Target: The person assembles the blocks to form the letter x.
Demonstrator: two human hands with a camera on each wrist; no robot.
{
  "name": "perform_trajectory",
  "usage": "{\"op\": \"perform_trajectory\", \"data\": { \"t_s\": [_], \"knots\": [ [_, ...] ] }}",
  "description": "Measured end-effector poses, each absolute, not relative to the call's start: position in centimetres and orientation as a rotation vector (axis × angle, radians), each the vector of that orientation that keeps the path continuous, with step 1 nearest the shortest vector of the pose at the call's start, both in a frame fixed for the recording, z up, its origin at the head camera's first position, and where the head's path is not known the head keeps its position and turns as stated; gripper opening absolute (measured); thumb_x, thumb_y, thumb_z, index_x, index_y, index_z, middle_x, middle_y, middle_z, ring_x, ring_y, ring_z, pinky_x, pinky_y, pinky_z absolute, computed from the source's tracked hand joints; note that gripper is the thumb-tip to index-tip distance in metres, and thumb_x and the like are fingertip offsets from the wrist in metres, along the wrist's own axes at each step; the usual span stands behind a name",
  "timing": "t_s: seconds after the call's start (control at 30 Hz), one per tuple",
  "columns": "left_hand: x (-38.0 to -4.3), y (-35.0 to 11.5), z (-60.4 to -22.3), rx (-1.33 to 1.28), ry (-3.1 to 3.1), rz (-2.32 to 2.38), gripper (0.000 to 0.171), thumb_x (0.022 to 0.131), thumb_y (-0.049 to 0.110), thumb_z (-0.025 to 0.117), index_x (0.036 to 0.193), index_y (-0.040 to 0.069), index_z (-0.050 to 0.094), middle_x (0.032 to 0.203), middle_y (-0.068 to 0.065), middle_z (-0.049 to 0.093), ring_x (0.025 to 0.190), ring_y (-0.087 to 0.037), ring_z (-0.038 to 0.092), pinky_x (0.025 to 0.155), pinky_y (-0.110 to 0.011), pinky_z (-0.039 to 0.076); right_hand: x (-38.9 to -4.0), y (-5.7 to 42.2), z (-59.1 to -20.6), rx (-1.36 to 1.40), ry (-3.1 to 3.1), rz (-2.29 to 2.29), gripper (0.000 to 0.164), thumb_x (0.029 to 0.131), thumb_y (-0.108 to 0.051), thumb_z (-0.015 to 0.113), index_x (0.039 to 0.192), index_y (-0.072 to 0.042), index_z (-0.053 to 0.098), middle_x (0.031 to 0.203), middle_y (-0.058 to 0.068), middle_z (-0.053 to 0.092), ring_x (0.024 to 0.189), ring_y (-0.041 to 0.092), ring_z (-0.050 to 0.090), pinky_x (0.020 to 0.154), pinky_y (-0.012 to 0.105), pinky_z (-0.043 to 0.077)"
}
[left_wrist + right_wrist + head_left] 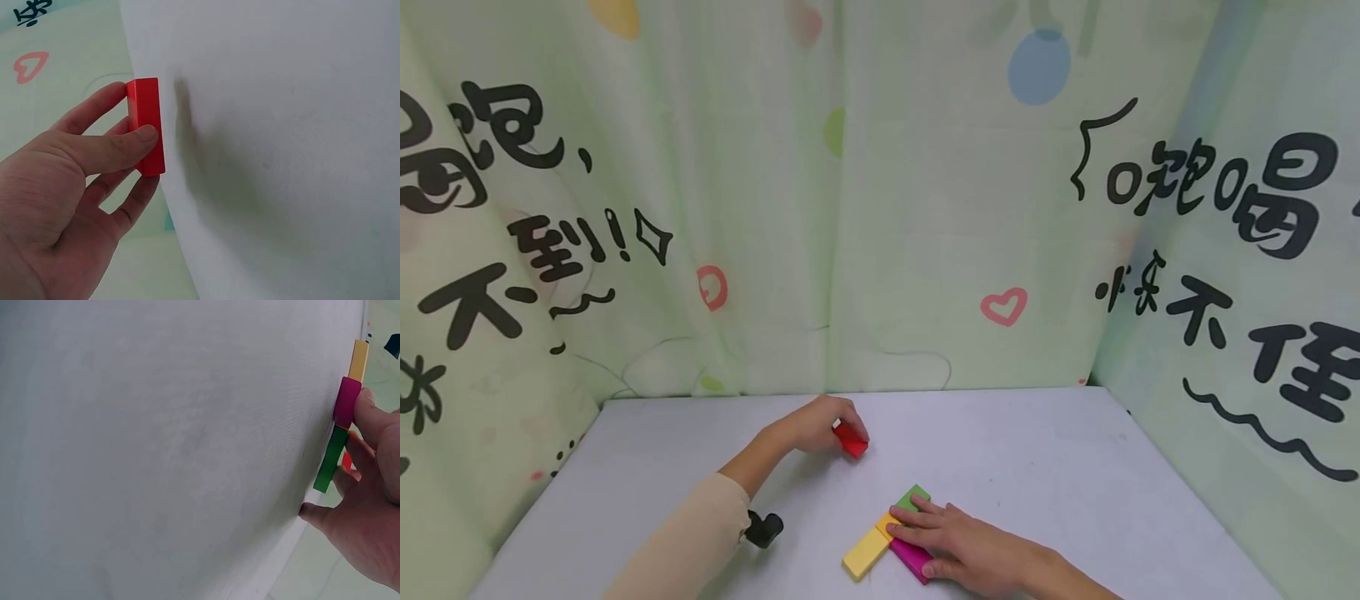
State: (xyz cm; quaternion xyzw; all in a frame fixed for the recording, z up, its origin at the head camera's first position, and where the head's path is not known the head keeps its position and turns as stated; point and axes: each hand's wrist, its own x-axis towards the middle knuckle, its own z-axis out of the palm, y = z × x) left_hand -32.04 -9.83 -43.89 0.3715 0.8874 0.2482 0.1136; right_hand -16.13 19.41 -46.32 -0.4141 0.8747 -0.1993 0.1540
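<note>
My left hand (822, 423) is raised over the far middle of the table and grips a red rectangular block (147, 125). In the left wrist view the thumb lies on one face of the block, with fingers behind it and at its ends. My right hand (973, 550) rests with extended, spread fingers on a group of blocks on the table. Its thumb touches the magenta block (912, 560), and other fingers lie over the orange block (887, 525) and green block (914, 497). A yellow block (865, 553) continues the row; the magenta one branches off its side.
The white table (1037, 450) has a patterned curtain (910, 250) along its back and sides. A black wrist device (763, 529) sits at my left sleeve, above the tabletop.
</note>
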Motion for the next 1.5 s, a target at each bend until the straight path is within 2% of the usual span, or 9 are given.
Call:
{"op": "perform_trajectory", "data": {
  "t_s": [0.73,0.97,1.5],
  "knots": [
    [-29.3,-9.1,-43.2,1.105,2.506,0.675,0.030,0.090,0.000,0.078,0.109,0.023,0.081,0.108,0.009,0.068,0.103,-0.008,0.059,0.085,-0.018,0.054,-16.0,19.6,-46.5,-1.206,2.526,-0.563,0.057,0.107,-0.046,0.050,0.161,-0.032,0.039,0.170,-0.004,0.034,0.157,0.039,0.027,0.113,0.072,0.035],
    [-28.8,-9.1,-43.4,1.113,2.500,0.662,0.030,0.090,0.001,0.079,0.108,0.025,0.081,0.108,0.010,0.068,0.104,-0.009,0.060,0.088,-0.022,0.056,-15.9,19.5,-46.3,-1.208,2.528,-0.563,0.057,0.107,-0.045,0.050,0.161,-0.031,0.040,0.170,-0.004,0.034,0.157,0.040,0.028,0.113,0.071,0.034],
    [-28.1,-9.0,-43.8,1.201,2.432,0.639,0.031,0.089,0.002,0.080,0.108,0.025,0.082,0.104,0.013,0.067,0.099,-0.004,0.059,0.086,-0.020,0.054,-16.3,19.4,-46.4,-1.180,2.527,-0.548,0.057,0.107,-0.045,0.052,0.161,-0.032,0.040,0.170,-0.007,0.033,0.158,0.037,0.027,0.115,0.071,0.033]
  ]
}}
